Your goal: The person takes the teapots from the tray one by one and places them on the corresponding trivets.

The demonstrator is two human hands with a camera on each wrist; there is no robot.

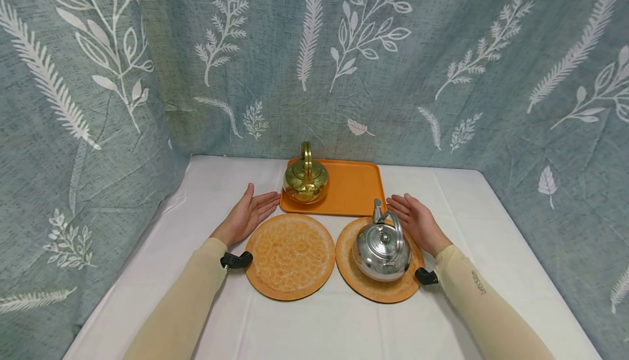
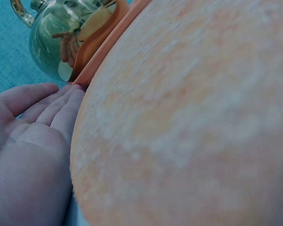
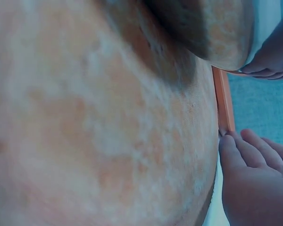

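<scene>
My left hand [image 1: 250, 213] lies palm up with straight fingers, its fingertips at the left front corner of an orange tray [image 1: 351, 188]. My right hand [image 1: 415, 222] has straight fingers too, pointing at the tray's right front corner. Neither hand holds anything; whether the fingertips touch the tray, I cannot tell. On the tray's left half stands a gold kettle [image 1: 298, 182], also visible in the left wrist view [image 2: 45, 40]. A silver kettle [image 1: 375, 259] stands upright on the right round mat [image 1: 346, 259], beside my right hand, its spout toward the tray.
A second round, pizza-patterned mat [image 1: 290, 256] lies flat in front of the tray, next to my left wrist. White cloth [image 1: 314, 330] covers the table. Blue-green curtains [image 1: 275, 108] with white leaf prints hang behind it and at both sides.
</scene>
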